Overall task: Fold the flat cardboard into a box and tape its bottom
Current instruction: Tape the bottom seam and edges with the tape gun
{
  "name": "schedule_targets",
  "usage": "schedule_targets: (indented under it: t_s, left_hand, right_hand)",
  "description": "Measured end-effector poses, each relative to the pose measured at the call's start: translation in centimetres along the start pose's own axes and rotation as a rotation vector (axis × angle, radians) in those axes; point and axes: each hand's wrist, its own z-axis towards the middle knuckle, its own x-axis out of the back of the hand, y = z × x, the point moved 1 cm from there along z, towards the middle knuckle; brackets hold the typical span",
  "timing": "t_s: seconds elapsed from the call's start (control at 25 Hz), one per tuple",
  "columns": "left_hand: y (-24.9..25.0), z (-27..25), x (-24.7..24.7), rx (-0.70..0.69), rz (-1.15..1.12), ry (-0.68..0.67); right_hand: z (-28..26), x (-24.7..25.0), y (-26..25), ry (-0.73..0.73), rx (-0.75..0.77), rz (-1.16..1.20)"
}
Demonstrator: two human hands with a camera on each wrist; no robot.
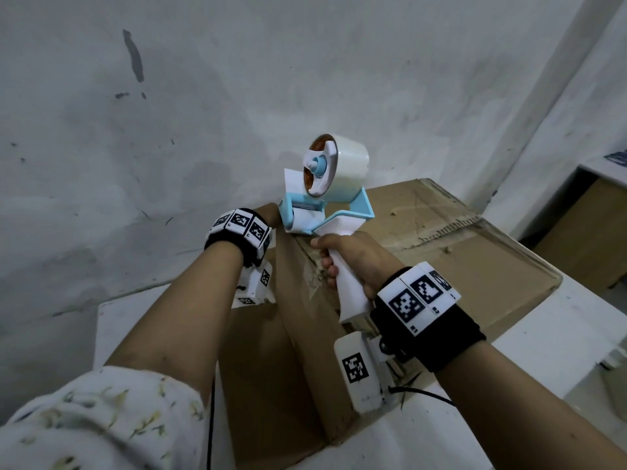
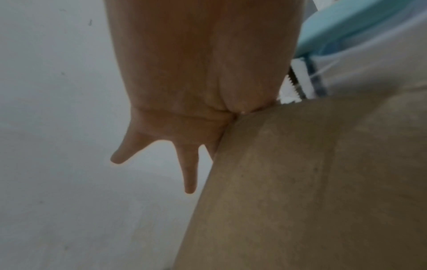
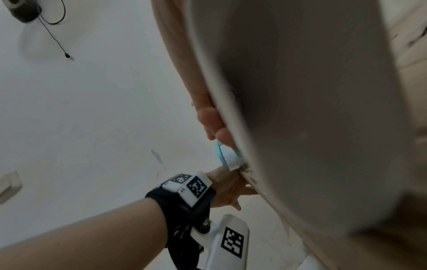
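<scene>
A brown cardboard box (image 1: 441,252) stands folded on the white table, closed flaps facing up. My right hand (image 1: 353,256) grips the white handle of a tape dispenser (image 1: 325,201) with a blue frame and a white roll. The dispenser's nose sits on the box's far left top edge. My left hand (image 1: 269,212) is beside that nose; in the left wrist view the left hand (image 2: 184,127) lies against the box (image 2: 300,182) side, fingers (image 2: 189,173) straight and pointing down. The right wrist view is mostly filled by the handle (image 3: 300,109), with my curled fingers (image 3: 208,117) on it.
The white table (image 1: 559,334) runs around the box, with a grey wall close behind it. More cardboard (image 1: 583,232) stands under a ledge at the right. A black cable (image 1: 424,395) lies near my right wrist.
</scene>
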Motion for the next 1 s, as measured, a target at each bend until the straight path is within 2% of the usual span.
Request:
schedule_targets:
  t_s: [0.08, 0.2, 0.4, 0.44, 0.52, 0.56, 0.6, 0.64, 0.68, 0.76, 0.84, 0.92, 1.0]
  left_hand:
    - [0.1, -0.9, 0.1, 0.037, 0.014, 0.027]
    - [0.6, -1.0, -0.2, -0.005, 0.068, 0.033]
    - [2.1, -3.1, -0.1, -0.083, 0.187, 0.008]
    - [2.1, -3.5, -0.4, -0.109, 0.233, 0.048]
    - [2.6, -4.9, -0.4, -0.110, 0.339, 0.245]
    - [3.0, -6.0, -0.4, -0.069, 0.307, 0.334]
    - [3.3, -6.7, -0.5, -0.099, 0.230, 0.441]
    - [3.8, -7.3, -0.8, -0.137, 0.138, 0.478]
    - [3.9, -7.9, -1.2, -0.218, 0.077, 0.474]
    - [3.3, -8.6, -2.4, -0.285, -0.034, 0.315]
    - [2.3, -9.1, -3.4, -0.282, -0.072, 0.214]
    - [2.4, -9.5, -3.7, -0.200, 0.004, 0.194]
    - [3.2, -10.1, -3.6, -0.188, 0.073, 0.192]
  right_hand:
    - [-0.2, 0.0, 0.0, -0.005, 0.008, -0.002]
    - [-1.0, 1.0, 0.4, -0.024, 0.010, -0.021]
    - [-5.5, 3.8, 2.2, -0.027, -0.001, -0.086]
    - [-6.4, 3.8, 2.7, -0.005, 0.024, -0.094]
    - [-7.5, 3.1, 3.6, 0.037, 0.066, -0.097]
    - [-7.7, 2.8, 3.9, 0.047, 0.070, -0.094]
    - [-7.7, 2.7, 4.1, 0.047, 0.072, -0.085]
    - [-7.7, 2.8, 4.3, 0.042, 0.064, -0.063]
    - [-7.5, 3.0, 4.4, 0.034, 0.056, -0.043]
    - [-7.5, 3.2, 4.4, 0.032, 0.047, -0.032]
    - [-7.6, 3.1, 4.5, 0.026, 0.052, -0.033]
    - [-7.9, 2.9, 4.7, 0.007, 0.057, -0.032]
    - [-8.0, 2.7, 4.7, 0.000, 0.076, -0.035]
